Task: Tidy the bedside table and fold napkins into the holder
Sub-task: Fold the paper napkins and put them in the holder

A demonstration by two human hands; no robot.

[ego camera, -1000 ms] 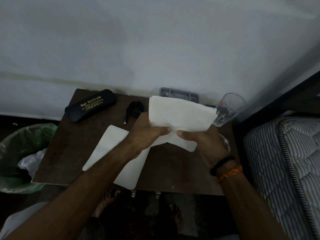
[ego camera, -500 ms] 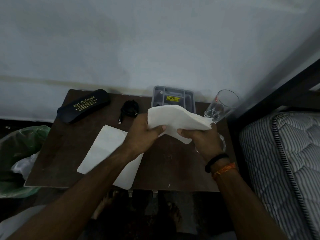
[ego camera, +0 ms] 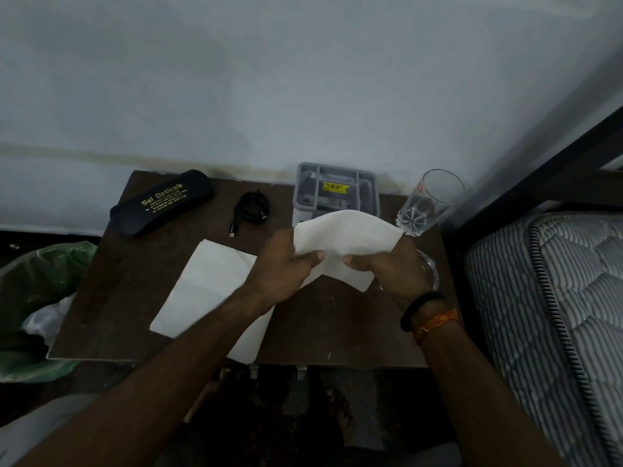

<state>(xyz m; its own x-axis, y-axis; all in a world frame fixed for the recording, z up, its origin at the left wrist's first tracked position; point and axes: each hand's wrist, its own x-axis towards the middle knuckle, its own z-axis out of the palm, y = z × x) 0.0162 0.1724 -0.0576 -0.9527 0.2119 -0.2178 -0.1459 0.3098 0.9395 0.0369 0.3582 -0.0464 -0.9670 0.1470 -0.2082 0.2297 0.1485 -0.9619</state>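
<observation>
1. My left hand (ego camera: pixel 283 264) pinches the near left edge of the folded napkin (ego camera: pixel 347 237), thumb on top; my right hand (ego camera: pixel 394 267) pinches the near right edge the same way. The two thumbs nearly meet at the middle.
2. The napkin hangs above the surface (ego camera: pixel 337 325), its long axis running left to right across both hands, sagging to a point below my right hand.
3. The grey holder (ego camera: pixel 337 190) stands straight ahead of my hands, just beyond the napkin's far edge, against the wall. It sits about midway between the hands, so I judge neither is clearly nearer.
4. My call: the fold has to travel forward and down into the holder's open top.
5. A second napkin (ego camera: pixel 215 284) lies flat under my left forearm, waiting.
6. Beyond my right hand stands a glass (ego camera: pixel 428 203). I'd mind it on the way.
</observation>
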